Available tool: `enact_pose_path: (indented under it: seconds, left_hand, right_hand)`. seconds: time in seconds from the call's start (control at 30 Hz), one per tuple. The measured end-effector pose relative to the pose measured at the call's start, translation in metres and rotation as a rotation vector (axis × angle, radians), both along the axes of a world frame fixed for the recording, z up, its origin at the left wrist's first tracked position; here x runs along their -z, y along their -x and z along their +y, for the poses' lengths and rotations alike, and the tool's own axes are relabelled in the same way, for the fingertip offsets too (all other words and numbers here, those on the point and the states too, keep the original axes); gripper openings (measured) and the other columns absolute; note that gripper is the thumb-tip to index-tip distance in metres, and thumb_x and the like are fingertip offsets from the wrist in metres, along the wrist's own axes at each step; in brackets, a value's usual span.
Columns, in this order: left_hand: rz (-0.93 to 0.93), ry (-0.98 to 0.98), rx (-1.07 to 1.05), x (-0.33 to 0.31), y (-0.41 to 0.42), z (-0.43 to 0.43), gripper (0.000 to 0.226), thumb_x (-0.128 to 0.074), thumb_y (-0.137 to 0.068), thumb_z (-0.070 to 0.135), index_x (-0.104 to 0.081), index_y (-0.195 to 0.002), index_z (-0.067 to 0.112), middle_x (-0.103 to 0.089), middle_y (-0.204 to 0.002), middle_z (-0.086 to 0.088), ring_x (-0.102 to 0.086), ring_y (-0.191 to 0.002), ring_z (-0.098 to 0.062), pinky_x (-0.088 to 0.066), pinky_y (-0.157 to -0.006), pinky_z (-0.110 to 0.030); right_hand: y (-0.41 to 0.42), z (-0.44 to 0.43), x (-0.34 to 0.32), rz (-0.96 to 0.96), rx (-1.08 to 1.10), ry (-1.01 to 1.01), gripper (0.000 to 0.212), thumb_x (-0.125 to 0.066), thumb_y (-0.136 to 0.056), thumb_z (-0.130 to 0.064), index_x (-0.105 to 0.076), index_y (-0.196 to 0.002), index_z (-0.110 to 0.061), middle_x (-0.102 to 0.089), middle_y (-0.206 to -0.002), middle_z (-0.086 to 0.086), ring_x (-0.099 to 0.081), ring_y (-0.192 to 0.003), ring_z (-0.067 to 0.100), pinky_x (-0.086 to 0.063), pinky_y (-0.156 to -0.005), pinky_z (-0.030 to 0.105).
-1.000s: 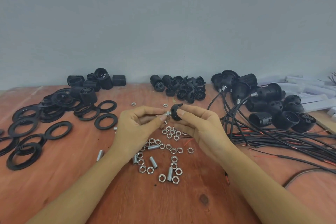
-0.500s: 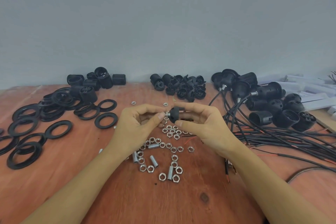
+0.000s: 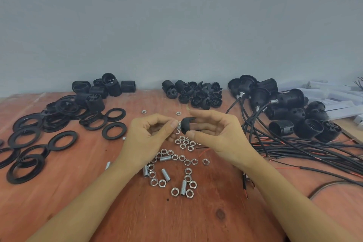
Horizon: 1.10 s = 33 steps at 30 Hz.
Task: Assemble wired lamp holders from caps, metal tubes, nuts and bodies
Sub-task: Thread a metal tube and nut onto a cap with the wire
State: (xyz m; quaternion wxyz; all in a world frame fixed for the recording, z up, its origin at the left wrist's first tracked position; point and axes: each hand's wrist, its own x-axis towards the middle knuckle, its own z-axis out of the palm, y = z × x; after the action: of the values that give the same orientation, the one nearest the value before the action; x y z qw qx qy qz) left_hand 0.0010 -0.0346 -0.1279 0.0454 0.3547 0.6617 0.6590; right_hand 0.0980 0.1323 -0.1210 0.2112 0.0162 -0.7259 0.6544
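Nearest the camera, the reddish plywood table (image 3: 167,226) is showing a smooth, streaky grain and one dark knot (image 3: 220,214). Two bare forearms are reaching across it. Between them a scatter of bright hex nuts (image 3: 172,191) is lying flat. Short threaded metal tubes (image 3: 183,187), silver and shiny like the nuts, are resting on their sides among them.

Above that scatter the right hand (image 3: 218,135) is gripping a black dome-shaped plastic cap (image 3: 187,124), thumb below and curled fingers above. It is holding the cap off the table with the narrow end pointing left. The left hand (image 3: 145,139) is pinching a small silver fitting (image 3: 178,124) at that narrow end with thumb and forefinger. Whether this is a nut or a tube end is too blurred to tell.

To the left, flat black rings (image 3: 104,131) are lying singly and in overlapping heaps. To the right, a thick bundle of black cables (image 3: 304,147) with thin red wire ends is running across the table toward finished wired lamp holders (image 3: 290,98), which are matte black with threaded skirts.

Farther back, a pile of loose caps (image 3: 196,96) is sitting at centre, and round black bodies (image 3: 110,86) are clustering at back left. One is bearing moulded marks on its top, too small to read. White oblong packets (image 3: 337,102) are lying at the far right. A plain grey wall (image 3: 176,25) is standing behind everything.
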Motion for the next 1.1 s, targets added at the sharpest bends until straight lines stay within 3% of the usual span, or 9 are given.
enact_pose_path:
  seconds: [0.17, 0.47, 0.57, 0.67, 0.83, 1.1]
  left_hand:
    - [0.034, -0.027, 0.024, -0.001, -0.001, -0.002, 0.013, -0.069, -0.079, 0.022, -0.075, -0.089, 0.015, -0.074, -0.074, -0.003, -0.069, -0.064, -0.012, -0.055, -0.064, -0.019]
    - [-0.252, -0.082, 0.010, -0.003, -0.005, 0.005, 0.019, -0.067, -0.077, 0.025, -0.074, -0.083, 0.008, -0.071, -0.066, -0.006, -0.066, -0.057, -0.011, -0.053, -0.055, -0.018]
    - [-0.289, -0.093, 0.015, -0.003, -0.005, 0.005, 0.020, -0.067, -0.076, 0.025, -0.074, -0.083, 0.007, -0.071, -0.066, -0.006, -0.066, -0.057, -0.011, -0.053, -0.054, -0.017]
    - [-0.260, -0.084, 0.025, -0.003, -0.004, 0.005, 0.019, -0.068, -0.076, 0.024, -0.074, -0.083, 0.008, -0.071, -0.065, -0.005, -0.066, -0.056, -0.011, -0.053, -0.054, -0.017]
    - [-0.207, -0.103, -0.024, -0.004, 0.003, -0.001, 0.017, -0.069, -0.076, 0.025, -0.074, -0.083, 0.010, -0.072, -0.067, -0.005, -0.067, -0.059, -0.012, -0.055, -0.057, -0.019]
    - [-0.056, -0.063, 0.023, -0.001, 0.001, 0.000, 0.014, -0.070, -0.077, 0.023, -0.075, -0.088, 0.017, -0.076, -0.076, -0.003, -0.070, -0.065, -0.014, -0.057, -0.063, -0.020]
  right_hand:
    - [0.000, 0.001, -0.001, -0.029, -0.007, 0.075, 0.047, -0.080, -0.066, -0.021, -0.069, -0.111, -0.016, -0.077, -0.098, 0.006, -0.074, -0.089, 0.020, -0.057, -0.077, 0.025]
    - [0.000, -0.004, 0.001, 0.106, 0.037, 0.031, 0.040, -0.083, -0.072, 0.000, -0.069, -0.102, -0.022, -0.076, -0.096, -0.002, -0.073, -0.088, 0.014, -0.057, -0.075, 0.023]
    - [-0.001, -0.006, 0.001, 0.126, 0.066, 0.024, 0.040, -0.081, -0.071, -0.006, -0.067, -0.105, -0.021, -0.075, -0.097, -0.004, -0.072, -0.087, 0.014, -0.057, -0.076, 0.023]
    - [-0.002, -0.007, 0.002, 0.122, 0.079, 0.017, 0.040, -0.081, -0.070, -0.007, -0.066, -0.105, -0.021, -0.074, -0.096, -0.002, -0.071, -0.085, 0.015, -0.057, -0.075, 0.024]
    - [-0.001, -0.003, -0.002, 0.099, 0.083, 0.069, 0.036, -0.074, -0.080, 0.006, -0.070, -0.106, -0.018, -0.073, -0.090, 0.000, -0.070, -0.077, 0.012, -0.057, -0.071, 0.024]
    - [0.001, -0.005, 0.001, 0.009, 0.016, 0.076, 0.038, -0.077, -0.077, 0.000, -0.070, -0.110, -0.018, -0.076, -0.099, 0.005, -0.073, -0.093, 0.020, -0.058, -0.080, 0.028]
